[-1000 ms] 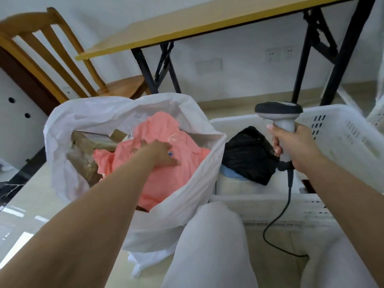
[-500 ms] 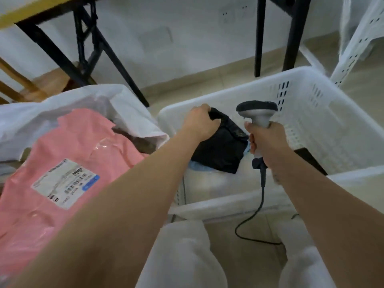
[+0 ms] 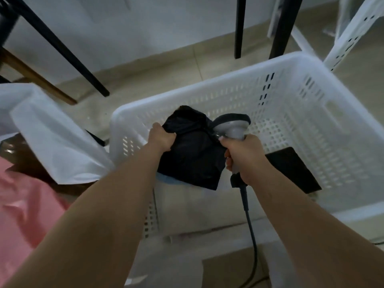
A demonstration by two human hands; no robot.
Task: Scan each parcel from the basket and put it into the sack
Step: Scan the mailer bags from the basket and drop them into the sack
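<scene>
A white slotted plastic basket (image 3: 291, 94) fills the middle and right. Inside it at the left, my left hand (image 3: 163, 139) grips the upper left edge of a black plastic-wrapped parcel (image 3: 191, 156). That parcel lies on a pale blue and white parcel (image 3: 180, 196). My right hand (image 3: 242, 154) holds a grey barcode scanner (image 3: 231, 124) by its handle, head just right of the black parcel. A flat black parcel (image 3: 291, 169) lies on the basket floor at the right. The white sack (image 3: 52, 142) stands at the left with a pink parcel (image 3: 22, 204) in it.
The scanner's dark cable (image 3: 249, 225) hangs down over the basket's near wall. Black table legs (image 3: 66, 53) and a wooden chair leg (image 3: 35, 77) stand behind the sack. A second white slotted basket (image 3: 349, 32) leans at the far right. My knees in white trousers (image 3: 166, 265) are below.
My left hand left the pink parcel in the sack, crossed to the basket and took hold of the black parcel. The view swung right and down. The scanner stayed in my right hand.
</scene>
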